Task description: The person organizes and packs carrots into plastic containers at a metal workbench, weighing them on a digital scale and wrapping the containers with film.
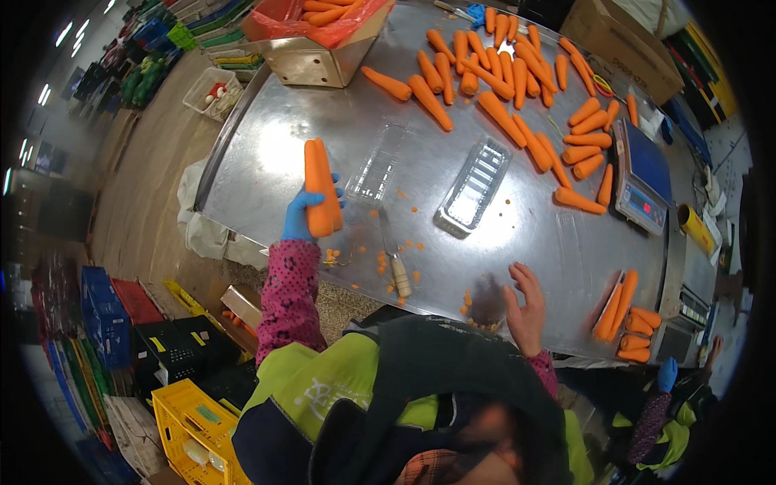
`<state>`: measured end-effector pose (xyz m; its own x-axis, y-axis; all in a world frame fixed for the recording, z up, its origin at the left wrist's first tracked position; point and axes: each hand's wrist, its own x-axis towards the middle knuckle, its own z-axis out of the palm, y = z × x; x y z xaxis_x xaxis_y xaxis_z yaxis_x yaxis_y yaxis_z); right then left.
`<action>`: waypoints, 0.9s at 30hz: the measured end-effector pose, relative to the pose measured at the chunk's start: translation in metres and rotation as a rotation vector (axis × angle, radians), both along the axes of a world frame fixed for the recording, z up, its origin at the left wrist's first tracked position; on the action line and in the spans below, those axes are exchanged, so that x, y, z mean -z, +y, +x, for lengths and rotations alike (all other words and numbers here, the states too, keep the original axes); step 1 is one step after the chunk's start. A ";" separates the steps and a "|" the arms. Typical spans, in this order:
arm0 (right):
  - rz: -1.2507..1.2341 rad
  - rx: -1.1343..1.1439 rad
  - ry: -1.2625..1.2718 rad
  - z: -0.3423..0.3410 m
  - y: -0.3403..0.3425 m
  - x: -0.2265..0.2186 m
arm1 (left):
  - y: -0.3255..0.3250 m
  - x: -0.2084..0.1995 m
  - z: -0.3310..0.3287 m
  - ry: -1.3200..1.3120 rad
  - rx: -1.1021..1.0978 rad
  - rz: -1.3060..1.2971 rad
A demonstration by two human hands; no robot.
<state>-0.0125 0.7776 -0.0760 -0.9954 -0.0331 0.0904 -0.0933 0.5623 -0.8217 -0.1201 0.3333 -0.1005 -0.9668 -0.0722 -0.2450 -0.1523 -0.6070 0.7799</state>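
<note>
My left hand (301,217), in a blue glove, grips carrots (320,194) lying side by side, at least two, above the left part of the metal table (267,182). My right hand (527,309) is bare, its fingers apart, over the near edge with nothing in it. Between the hands lies a knife (399,275) with a pale wooden handle, among orange trimmings. A clear plastic punnet (473,187) sits in the middle. Left of it is a flatter clear plastic piece (380,166). Many loose carrots (503,117) spread across the far side.
A blue-topped scale (644,182) stands on the right, with grouped carrots (618,303) nearer me. A cardboard box (319,61) lined with red plastic holds carrots at far left. Crates, one yellow (194,428), stand lower left. A co-worker's blue-gloved hand (667,374) shows at lower right.
</note>
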 end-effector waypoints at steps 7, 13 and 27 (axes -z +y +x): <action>-0.413 -0.232 -0.070 -0.038 -0.031 -0.031 | 0.158 -0.038 -0.001 0.233 0.281 0.527; -0.326 -0.301 0.158 -0.040 -0.025 -0.046 | 0.254 -0.060 0.023 0.133 0.318 0.605; -0.506 -0.439 0.205 -0.028 0.051 -0.051 | 0.294 -0.061 0.064 0.107 0.198 0.540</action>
